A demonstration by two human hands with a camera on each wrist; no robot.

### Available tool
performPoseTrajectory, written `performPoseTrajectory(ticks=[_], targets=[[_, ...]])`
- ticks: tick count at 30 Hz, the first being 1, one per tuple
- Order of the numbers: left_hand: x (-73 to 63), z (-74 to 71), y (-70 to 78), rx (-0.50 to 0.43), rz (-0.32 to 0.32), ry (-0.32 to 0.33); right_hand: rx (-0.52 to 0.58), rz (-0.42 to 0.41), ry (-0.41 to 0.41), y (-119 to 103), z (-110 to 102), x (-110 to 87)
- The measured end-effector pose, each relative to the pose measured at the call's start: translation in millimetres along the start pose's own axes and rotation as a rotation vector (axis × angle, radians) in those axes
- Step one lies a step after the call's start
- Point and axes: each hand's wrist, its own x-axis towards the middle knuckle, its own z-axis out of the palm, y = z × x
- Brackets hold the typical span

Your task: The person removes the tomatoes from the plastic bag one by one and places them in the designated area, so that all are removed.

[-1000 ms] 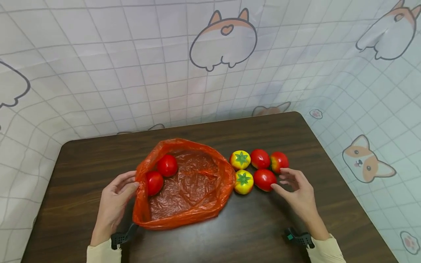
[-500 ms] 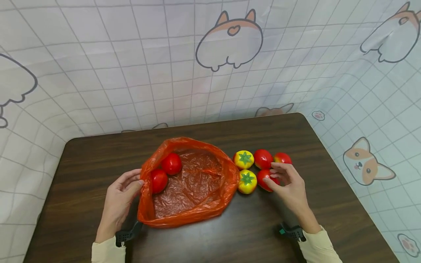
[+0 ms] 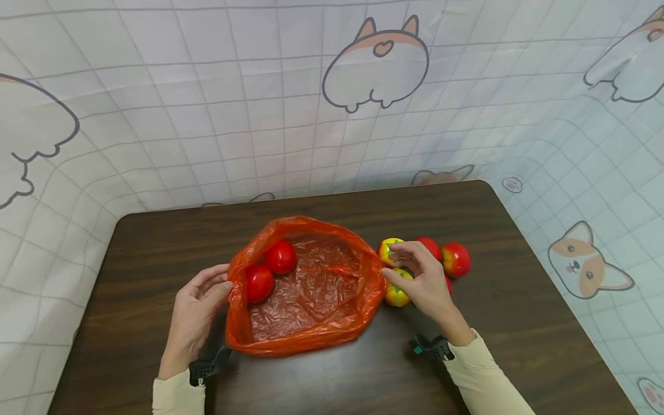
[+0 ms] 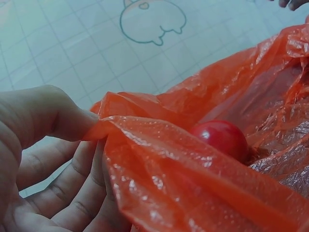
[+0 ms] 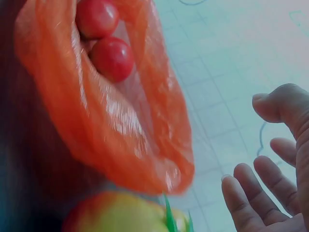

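An orange-red plastic bag [image 3: 306, 344] lies with its mouth spread wide, and two red tomatoes [image 3: 280, 257] sit inside at its left. My left hand [image 3: 194, 314] pinches the bag's left rim between thumb and fingers, as the left wrist view shows close up. Over two yellow tomatoes with green star-shaped tops, my right hand [image 3: 425, 282] hovers beside the bag's right rim, partly hiding them. The nearer yellow tomato [image 3: 396, 297] shows below the thumb. In the right wrist view the right fingers are spread apart and hold nothing.
Right of the right hand lie a red-and-yellow tomato [image 3: 456, 259] and a red tomato [image 3: 429, 246]; another red one is mostly hidden behind the hand. A dark wood table [image 3: 155, 242] carries everything, with a patterned cloth wall [image 3: 259, 144] behind it.
My right hand has moved left from the red tomatoes to above the yellow ones by the bag. The left hand keeps its pinch on the rim. The head view has shifted slightly.
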Motion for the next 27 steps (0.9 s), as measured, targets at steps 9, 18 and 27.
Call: performPoseTrajectory(ticks=[9, 18, 27], targets=[[2.0, 2.4, -0.2, -0.002, -0.001, -0.012, 0.036, 0.021, -0.062, -7.2, 28.3, 21.8], [1.2, 1.1, -0.1, -0.001, -0.002, -0.004, 0.091, 0.038, -0.106, -13.7, 57.1, 42.2], [1.9, 1.8, 1.3, 0.004, -0.007, -0.007, 0.206, 0.023, -0.095, -15.4, 80.2, 55.2]])
